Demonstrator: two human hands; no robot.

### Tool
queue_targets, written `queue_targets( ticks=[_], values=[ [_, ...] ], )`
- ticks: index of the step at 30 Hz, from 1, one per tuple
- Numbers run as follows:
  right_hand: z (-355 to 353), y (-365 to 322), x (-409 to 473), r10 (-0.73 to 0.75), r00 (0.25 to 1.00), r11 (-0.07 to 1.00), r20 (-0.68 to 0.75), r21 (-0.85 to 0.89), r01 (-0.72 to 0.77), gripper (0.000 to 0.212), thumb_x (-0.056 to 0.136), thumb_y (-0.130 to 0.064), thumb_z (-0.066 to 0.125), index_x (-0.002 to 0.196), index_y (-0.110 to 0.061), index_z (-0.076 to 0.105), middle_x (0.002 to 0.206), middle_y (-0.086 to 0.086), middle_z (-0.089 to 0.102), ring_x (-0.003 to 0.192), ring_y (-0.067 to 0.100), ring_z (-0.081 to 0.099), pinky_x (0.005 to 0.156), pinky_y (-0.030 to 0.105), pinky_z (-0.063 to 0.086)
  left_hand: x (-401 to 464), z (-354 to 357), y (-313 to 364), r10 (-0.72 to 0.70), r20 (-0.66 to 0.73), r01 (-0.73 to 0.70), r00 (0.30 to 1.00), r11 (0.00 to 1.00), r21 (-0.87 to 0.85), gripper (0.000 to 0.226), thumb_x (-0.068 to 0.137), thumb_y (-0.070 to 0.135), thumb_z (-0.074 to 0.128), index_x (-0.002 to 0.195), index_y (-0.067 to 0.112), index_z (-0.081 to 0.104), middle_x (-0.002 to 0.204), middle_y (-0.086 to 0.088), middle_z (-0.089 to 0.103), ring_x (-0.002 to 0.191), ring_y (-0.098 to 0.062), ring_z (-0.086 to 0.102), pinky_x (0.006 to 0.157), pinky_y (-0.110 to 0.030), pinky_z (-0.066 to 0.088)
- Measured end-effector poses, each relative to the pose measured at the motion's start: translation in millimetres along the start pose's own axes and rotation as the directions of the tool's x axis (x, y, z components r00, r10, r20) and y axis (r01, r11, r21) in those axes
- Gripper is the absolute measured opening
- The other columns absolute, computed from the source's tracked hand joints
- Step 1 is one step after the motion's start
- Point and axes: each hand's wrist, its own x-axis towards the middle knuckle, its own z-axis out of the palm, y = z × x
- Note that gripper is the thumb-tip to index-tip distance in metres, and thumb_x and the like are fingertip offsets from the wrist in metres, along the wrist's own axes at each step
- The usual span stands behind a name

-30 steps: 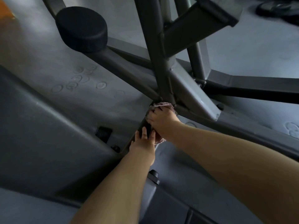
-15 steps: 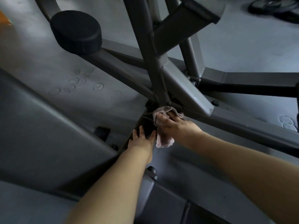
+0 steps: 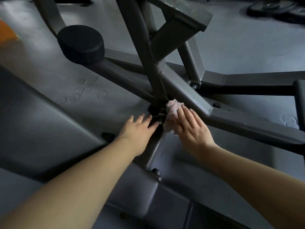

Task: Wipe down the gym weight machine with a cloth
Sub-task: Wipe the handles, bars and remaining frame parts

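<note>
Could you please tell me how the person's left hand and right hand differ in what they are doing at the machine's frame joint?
The right hand presses a crumpled pink cloth against the frame joint, while the left hand carries no cloth. The right hand lies right of the joint with the cloth under its fingers; the left hand reaches in from the left, its fingertips at the dark fitting below the joint. Both hands have straight, spread fingers and bare forearms.

Cloth partly hidden under right hand; weight plates blurred.
</note>
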Motion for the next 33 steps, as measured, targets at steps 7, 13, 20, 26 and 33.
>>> queue_targets(
  ticks=[7, 13, 20, 26, 33],
  values=[
    [-28, -8, 31, 0.260, 0.763, 0.952, 0.591, -0.027, -0.304, 0.055, 0.095, -0.018, 0.047, 0.146, -0.018, 0.025, 0.158, 0.007, 0.012, 0.120, 0.023, 0.053, 0.075, 0.032, 0.042, -2, -2, -12, -0.047, -0.042, 0.040, 0.998, 0.985, -0.166, 0.083, 0.093, 0.011, 0.048, 0.150, 0.030, -0.009, 0.160, -0.002, -0.003, 0.146, -0.025, 0.005, 0.116, -0.042, 0.018],
    [-34, -12, 57, 0.300, 0.634, 0.858, 0.713, 0.089, -0.505, 0.073, 0.098, -0.025, 0.045, 0.152, -0.024, -0.003, 0.160, -0.005, -0.008, 0.135, 0.025, 0.040, 0.094, 0.038, 0.042, 20, 6, 2, 0.008, 0.026, 0.003, 1.000, 0.924, -0.383, 0.082, 0.092, 0.009, 0.051, 0.152, 0.025, -0.002, 0.160, 0.005, -0.008, 0.146, -0.022, 0.007, 0.115, -0.041, 0.020],
    [-26, -17, 56, 0.344, 0.672, 0.856, 0.656, 0.074, -0.511, 0.061, 0.098, -0.013, 0.041, 0.151, -0.019, 0.010, 0.149, 0.004, 0.037, 0.121, 0.029, 0.052, 0.080, 0.035, 0.042, 26, 10, 7, 0.026, 0.101, 0.020, 0.995, 0.900, -0.434, 0.085, 0.092, 0.013, 0.055, 0.152, 0.026, -0.003, 0.159, 0.006, -0.012, 0.141, -0.026, 0.026, 0.104, -0.039, 0.035],
    [-26, -18, 33, 0.307, 0.760, 0.850, 0.573, 0.194, -0.489, 0.061, 0.098, -0.010, 0.033, 0.151, -0.010, 0.003, 0.158, 0.009, 0.011, 0.136, 0.029, 0.036, 0.098, 0.042, 0.041, 26, 10, 4, 0.046, 0.079, -0.006, 0.996, 0.895, -0.446, 0.088, 0.089, 0.009, 0.058, 0.152, 0.024, -0.001, 0.159, 0.006, -0.011, 0.138, -0.026, 0.031, 0.103, -0.037, 0.036],
    [-3, -10, 40, 0.341, 0.721, 0.726, 0.603, 0.318, -0.609, 0.080, 0.095, -0.030, 0.049, 0.150, -0.036, -0.008, 0.160, -0.009, -0.002, 0.120, 0.028, 0.054, 0.080, 0.030, 0.040, 26, 9, 7, 0.063, 0.098, -0.014, 0.993, 0.900, -0.435, 0.088, 0.088, 0.012, 0.059, 0.152, 0.022, 0.000, 0.158, 0.004, -0.018, 0.136, -0.027, 0.033, 0.102, -0.037, 0.040]
  ],
)
